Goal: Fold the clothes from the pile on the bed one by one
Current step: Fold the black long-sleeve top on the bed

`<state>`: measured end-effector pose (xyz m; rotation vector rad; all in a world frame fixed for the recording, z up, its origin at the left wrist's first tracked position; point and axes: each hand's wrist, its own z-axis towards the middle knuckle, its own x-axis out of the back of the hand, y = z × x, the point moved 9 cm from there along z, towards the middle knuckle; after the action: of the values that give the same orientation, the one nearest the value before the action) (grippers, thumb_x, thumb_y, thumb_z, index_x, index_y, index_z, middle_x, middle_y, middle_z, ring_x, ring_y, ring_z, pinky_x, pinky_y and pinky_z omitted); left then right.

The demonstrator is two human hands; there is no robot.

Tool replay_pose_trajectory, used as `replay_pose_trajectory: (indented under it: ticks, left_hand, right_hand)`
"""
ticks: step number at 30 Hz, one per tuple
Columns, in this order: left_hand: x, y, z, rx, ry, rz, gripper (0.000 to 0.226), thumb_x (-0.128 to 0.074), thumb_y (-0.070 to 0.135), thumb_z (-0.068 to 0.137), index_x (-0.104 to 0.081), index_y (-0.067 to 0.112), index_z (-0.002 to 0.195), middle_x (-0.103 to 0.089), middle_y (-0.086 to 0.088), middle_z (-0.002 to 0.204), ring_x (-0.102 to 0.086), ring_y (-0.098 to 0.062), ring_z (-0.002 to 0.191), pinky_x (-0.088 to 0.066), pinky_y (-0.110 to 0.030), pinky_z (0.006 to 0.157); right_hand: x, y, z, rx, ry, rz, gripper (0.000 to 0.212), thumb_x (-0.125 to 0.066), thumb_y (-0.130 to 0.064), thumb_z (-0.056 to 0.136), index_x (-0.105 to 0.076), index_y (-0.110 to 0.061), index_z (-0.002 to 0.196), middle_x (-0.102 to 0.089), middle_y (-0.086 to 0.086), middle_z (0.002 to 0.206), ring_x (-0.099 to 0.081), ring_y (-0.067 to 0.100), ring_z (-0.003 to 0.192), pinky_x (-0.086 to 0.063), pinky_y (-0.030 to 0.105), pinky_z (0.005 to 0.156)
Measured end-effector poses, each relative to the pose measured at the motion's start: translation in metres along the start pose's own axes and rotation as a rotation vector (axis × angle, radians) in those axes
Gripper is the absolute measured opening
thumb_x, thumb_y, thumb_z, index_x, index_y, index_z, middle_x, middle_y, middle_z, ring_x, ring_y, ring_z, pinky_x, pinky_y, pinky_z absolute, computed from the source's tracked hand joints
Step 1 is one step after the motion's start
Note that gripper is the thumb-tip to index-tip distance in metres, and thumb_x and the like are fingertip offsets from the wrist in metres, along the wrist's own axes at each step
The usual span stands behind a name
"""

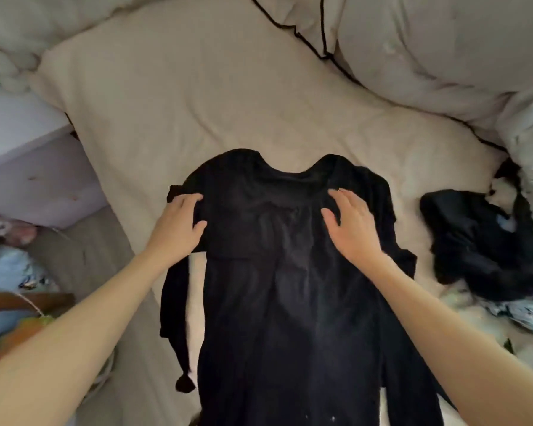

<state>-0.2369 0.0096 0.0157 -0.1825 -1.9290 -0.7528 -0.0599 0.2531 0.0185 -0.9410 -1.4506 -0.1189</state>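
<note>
Black garment (pixel 290 272) is laid out flat on the bed (pixel 197 103), neckline pointing away toward the pillows, hem running off the near edge. Going left to right: the bed's left edge drops off to some blurry clutter, then a long sleeve (pixel 174 318) trails down along that side. Left hand (pixel 179 222) is at the left shoulder, fingers curled round the fabric there with the thumb on top. Right hand (pixel 351 226) lies flat on the chest near the right shoulder, fingers straight and slightly spread, just pressing. Further right, near the bed's right edge, sits a dark clothes pile (pixel 480 241), well apart from the garment.
</note>
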Motion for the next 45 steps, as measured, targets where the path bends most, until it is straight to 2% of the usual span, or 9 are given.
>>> replay_pose_trajectory:
  ticks: [10,18,24,27,30,34,37,40,45]
  left_hand:
    - [-0.026,-0.084,0.027,0.343,0.090,-0.598,0.067,-0.059,0.041,0.089,-0.029,0.012,0.141,-0.040,0.003,0.134,-0.041,-0.016,0.123,-0.037,-0.035,0.105]
    - [0.054,-0.097,0.057,0.186,0.407,-0.484,0.015,-0.050,0.026,0.096,-0.051,0.012,0.101,-0.053,-0.004,0.098,-0.049,-0.015,0.091,-0.037,-0.025,0.077]
    - [0.043,-0.104,0.066,0.230,0.316,-0.120,0.046,-0.062,0.021,0.089,-0.043,0.010,0.129,-0.045,-0.015,0.131,-0.042,-0.030,0.120,-0.036,-0.042,0.100]
    - [0.032,-0.088,0.022,0.188,0.457,-0.239,0.030,-0.058,0.024,0.091,-0.051,0.010,0.116,-0.053,-0.010,0.115,-0.050,-0.026,0.107,-0.043,-0.034,0.089]
    - [-0.042,-0.103,-0.027,0.464,0.161,-0.540,0.034,-0.053,0.043,0.091,-0.055,0.015,0.111,-0.059,-0.001,0.105,-0.058,-0.020,0.098,-0.045,-0.021,0.075]
    - [-0.115,-0.117,-0.071,0.786,-0.193,-0.860,0.035,-0.055,0.043,0.090,-0.059,0.016,0.112,-0.062,-0.003,0.108,-0.059,-0.022,0.102,-0.048,-0.041,0.096]
    - [-0.110,-0.119,-0.072,0.719,-0.121,-0.918,0.028,-0.048,0.041,0.095,-0.056,0.018,0.110,-0.062,-0.001,0.108,-0.059,-0.019,0.101,-0.050,-0.041,0.092]
    - [-0.072,-0.126,-0.060,0.573,0.081,-0.767,0.024,-0.043,0.034,0.097,-0.052,0.013,0.104,-0.056,0.000,0.086,-0.053,-0.012,0.078,-0.045,-0.026,0.070]
    - [-0.040,-0.136,-0.044,0.397,0.224,-0.736,0.014,-0.047,0.027,0.096,-0.052,0.014,0.099,-0.050,0.003,0.072,-0.046,-0.008,0.061,-0.040,-0.011,0.054]
  right_hand:
    - [-0.108,-0.042,-0.034,0.149,-0.173,-0.207,0.060,-0.042,-0.042,0.098,-0.024,-0.019,0.150,-0.014,0.009,0.159,-0.009,0.026,0.147,-0.010,0.049,0.116]
    - [-0.126,-0.040,-0.031,0.065,-0.213,-0.278,0.067,-0.038,-0.052,0.095,-0.016,-0.025,0.152,-0.002,0.007,0.160,0.002,0.026,0.147,-0.004,0.052,0.116]
    - [-0.123,-0.052,-0.030,0.006,-0.077,-0.254,0.064,-0.032,-0.053,0.092,-0.035,-0.018,0.146,-0.023,0.013,0.156,-0.017,0.032,0.145,-0.012,0.060,0.111]
    - [-0.118,-0.073,-0.033,0.073,0.046,-0.260,0.058,-0.033,-0.047,0.092,-0.048,-0.013,0.136,-0.039,0.015,0.148,-0.031,0.034,0.139,-0.018,0.061,0.108]
    - [-0.115,-0.092,-0.017,0.131,0.111,-0.205,0.053,-0.034,-0.043,0.093,-0.054,-0.011,0.130,-0.049,0.013,0.140,-0.039,0.031,0.135,-0.019,0.059,0.110]
    - [-0.091,-0.130,0.049,0.121,0.206,-0.121,0.047,-0.040,-0.039,0.095,-0.054,-0.010,0.128,-0.058,0.008,0.125,-0.051,0.026,0.119,-0.029,0.047,0.107]
    - [-0.102,-0.133,0.107,-0.162,-0.005,0.031,0.045,-0.042,-0.041,0.097,-0.047,-0.013,0.132,-0.056,0.002,0.123,-0.047,0.024,0.119,-0.028,0.043,0.102]
    - [-0.123,-0.121,0.134,-0.473,-0.183,0.234,0.019,-0.055,-0.031,0.091,-0.055,-0.012,0.093,-0.058,0.003,0.098,-0.054,0.025,0.100,-0.035,0.045,0.104]
    - [-0.105,-0.145,0.168,-0.304,-0.009,0.517,0.014,-0.054,-0.019,0.091,-0.062,-0.011,0.084,-0.057,-0.001,0.077,-0.054,0.015,0.075,-0.049,0.031,0.078]
